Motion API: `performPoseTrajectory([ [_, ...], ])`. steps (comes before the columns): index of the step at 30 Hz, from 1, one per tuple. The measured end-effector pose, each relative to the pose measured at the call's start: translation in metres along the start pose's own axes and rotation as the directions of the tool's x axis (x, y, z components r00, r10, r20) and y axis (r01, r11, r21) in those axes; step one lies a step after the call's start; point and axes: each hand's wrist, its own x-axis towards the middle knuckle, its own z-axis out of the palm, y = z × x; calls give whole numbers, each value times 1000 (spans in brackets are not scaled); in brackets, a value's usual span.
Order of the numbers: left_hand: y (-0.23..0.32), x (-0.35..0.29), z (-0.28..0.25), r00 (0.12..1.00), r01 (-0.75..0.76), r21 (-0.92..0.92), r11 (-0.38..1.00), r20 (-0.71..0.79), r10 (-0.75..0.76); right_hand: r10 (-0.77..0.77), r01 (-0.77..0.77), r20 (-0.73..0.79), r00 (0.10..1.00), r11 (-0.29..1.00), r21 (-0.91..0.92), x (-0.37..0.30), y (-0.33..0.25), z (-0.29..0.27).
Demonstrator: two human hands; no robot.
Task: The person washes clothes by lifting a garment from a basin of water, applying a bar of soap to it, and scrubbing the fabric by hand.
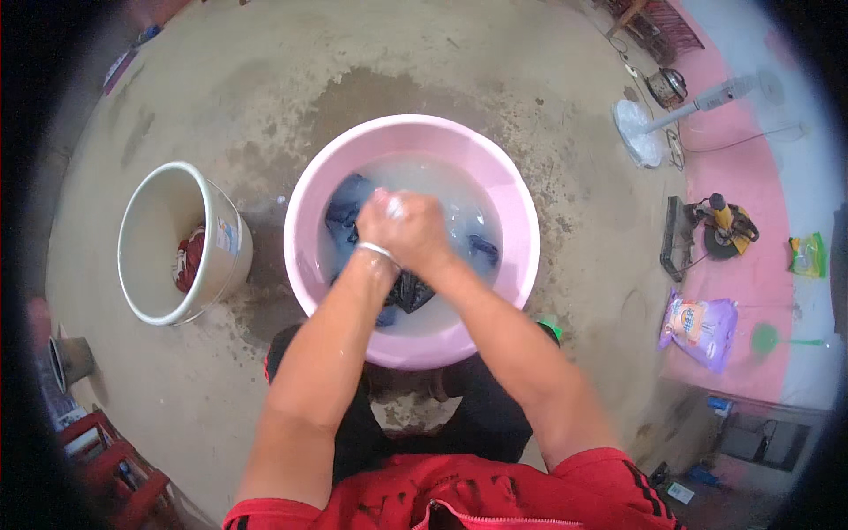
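Note:
A pink basin [521, 221] of cloudy, soapy water stands in front of me, between my knees. Over its middle, my left hand [375, 221] and my right hand [419, 231] are pressed together, fingers closed and a little blurred, with white suds on them. Black wet cloth [410, 291] shows just below the wrists and seems to run up into both hands, though the grip itself is hidden. A white bracelet circles my left wrist. Dark blue cloth [346, 212] lies in the water left of the hands, and another dark fold [483, 246] breaks the surface at the right.
Left of the basin stands a white bucket [159, 309] with dark red cloth [189, 258] inside. The concrete floor [238, 79] has wet patches around the basin. Along the right wall are a standing fan [640, 132], a yellow-and-black cutting machine [724, 228] and a purple bag [700, 329].

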Motion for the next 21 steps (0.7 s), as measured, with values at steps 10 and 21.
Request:
performPoseTrajectory([
  [10, 7, 16, -15, 993, 0, 128, 992, -113, 14, 117, -112, 68, 991, 991, -66, 1, 10, 5],
  [21, 11, 12, 18, 866, -31, 82, 996, -496, 68, 326, -327, -32, 945, 941, -82, 6, 39, -2],
])
